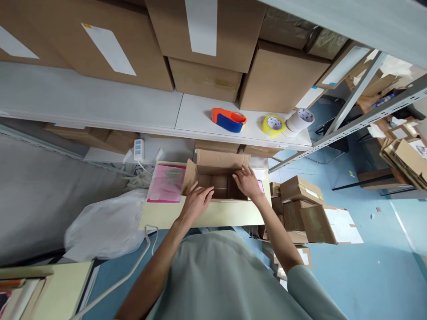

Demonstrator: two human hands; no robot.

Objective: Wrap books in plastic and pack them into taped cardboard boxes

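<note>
An open cardboard box (218, 161) stands on a low pale-yellow table (213, 214), its flaps up. My left hand (197, 201) rests on the box's near left edge with its fingers stretched out. My right hand (246, 181) reaches into the box at its right side, fingers spread on the inner wall. Neither hand holds anything that I can see. A pink packet (166, 183) lies on the table just left of the box.
A white shelf (133, 106) above carries large cardboard boxes (207, 31), an orange-and-blue tape dispenser (228, 120), a yellow tape roll (272, 125) and a white roll (300, 120). Small boxes (310, 209) pile on the blue floor at right. A white plastic bag (106, 226) lies left.
</note>
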